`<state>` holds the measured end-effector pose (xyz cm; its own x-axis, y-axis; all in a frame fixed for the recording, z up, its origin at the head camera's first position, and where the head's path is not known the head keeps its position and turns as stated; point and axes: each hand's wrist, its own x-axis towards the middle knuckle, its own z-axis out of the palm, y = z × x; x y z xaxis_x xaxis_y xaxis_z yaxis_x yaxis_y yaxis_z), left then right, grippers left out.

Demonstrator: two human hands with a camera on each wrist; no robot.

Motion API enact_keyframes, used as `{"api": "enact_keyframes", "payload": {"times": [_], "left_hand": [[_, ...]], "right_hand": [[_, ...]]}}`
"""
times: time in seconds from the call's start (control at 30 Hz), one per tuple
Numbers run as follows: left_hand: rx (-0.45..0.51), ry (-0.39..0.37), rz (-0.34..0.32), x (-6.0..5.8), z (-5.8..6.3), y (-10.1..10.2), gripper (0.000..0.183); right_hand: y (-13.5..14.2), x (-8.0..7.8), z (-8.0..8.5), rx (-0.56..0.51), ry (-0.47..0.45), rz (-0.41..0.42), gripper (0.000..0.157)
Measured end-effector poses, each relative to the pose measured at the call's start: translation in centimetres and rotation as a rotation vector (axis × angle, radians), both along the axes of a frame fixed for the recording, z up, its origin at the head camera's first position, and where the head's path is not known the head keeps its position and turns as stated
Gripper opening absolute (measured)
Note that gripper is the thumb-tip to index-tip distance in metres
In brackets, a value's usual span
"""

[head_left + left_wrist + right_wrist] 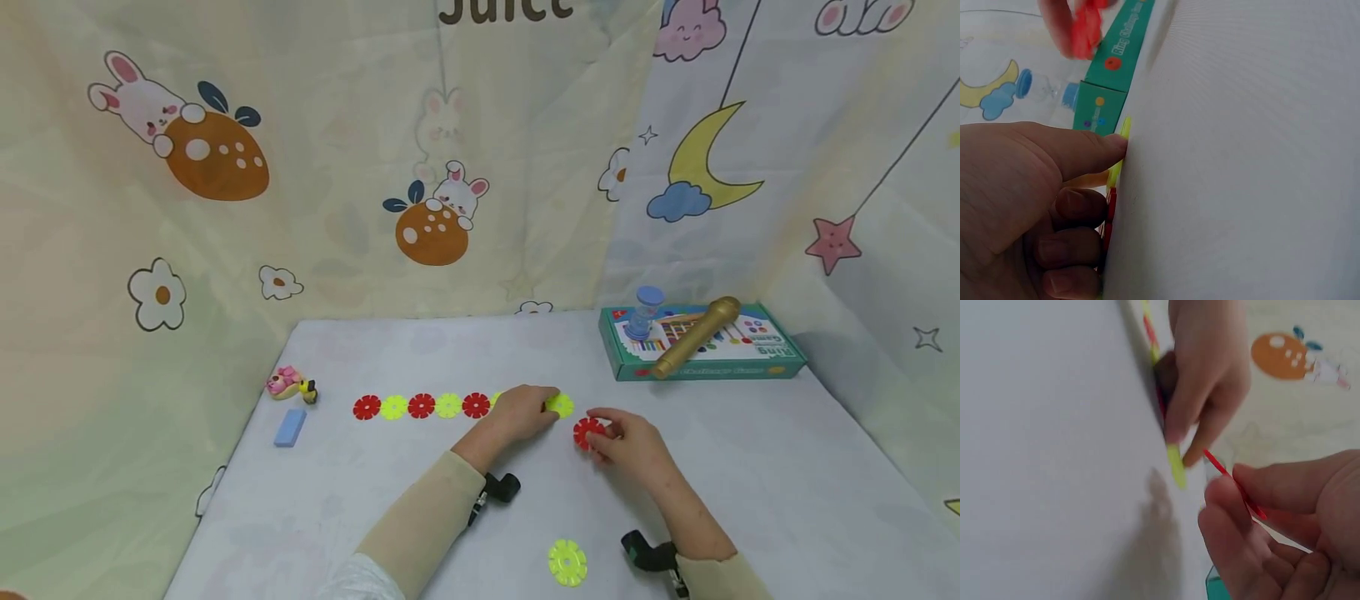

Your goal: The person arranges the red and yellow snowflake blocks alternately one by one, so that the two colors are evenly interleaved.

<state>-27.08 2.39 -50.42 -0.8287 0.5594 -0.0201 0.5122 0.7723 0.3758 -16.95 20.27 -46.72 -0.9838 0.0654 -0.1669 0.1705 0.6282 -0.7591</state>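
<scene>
Red and yellow-green plastic snowflake discs lie in an alternating row, with a red disc [367,407] at its left end. At the right end, my left hand [520,414] pinches a yellow-green disc [561,406] between thumb and forefinger, flat on the table; its other fingers curl over the neighbouring discs and hide part of the row. Just to the right, my right hand [636,446] holds a red disc [1249,499] by its edge between thumb and fingers, raised off the table. Nearer the front, a loose yellow-green disc [567,563] lies between my forearms.
A green box [708,371] stands at the back right, bearing a gold microphone-like stick [696,337] and a small clear jar with blue ends [645,313]. On the left are a pink-and-yellow figurine [288,384] and a blue block [290,427]. Printed cloth hangs behind the table.
</scene>
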Motion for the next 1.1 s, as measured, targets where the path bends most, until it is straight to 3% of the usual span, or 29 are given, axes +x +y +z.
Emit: {"api": "enact_keyframes", "payload": {"times": [0.17,0.3,0.4,0.6,0.77,1.1], "left_hand": [[0.005,0.012,-0.014,0.1,0.0,0.1,0.045],[-0.007,0.017,-0.019,0.1,0.0,0.2,0.045],[-0.013,0.015,-0.020,0.0,0.0,0.3,0.045],[-0.013,-0.012,-0.002,0.2,0.5,0.2,0.049],[-0.011,-0.026,0.000,-0.1,0.5,1.7,0.056],[0.042,-0.055,-0.053,-0.4,0.5,4.5,0.044]], "right_hand": [[1.5,-3.2,-0.8,0.123,0.074,-0.018,0.044],[1.6,-4.4,-1.6,0.198,0.076,0.006,0.055],[1.6,-4.6,-2.0,0.245,0.076,0.012,0.058],[1.6,-5.0,-2.9,0.247,0.096,0.012,0.046],[1.9,-5.2,-2.8,0.200,0.073,-0.005,0.045],[2.5,-5.2,-3.3,0.163,0.109,0.026,0.042]]}}
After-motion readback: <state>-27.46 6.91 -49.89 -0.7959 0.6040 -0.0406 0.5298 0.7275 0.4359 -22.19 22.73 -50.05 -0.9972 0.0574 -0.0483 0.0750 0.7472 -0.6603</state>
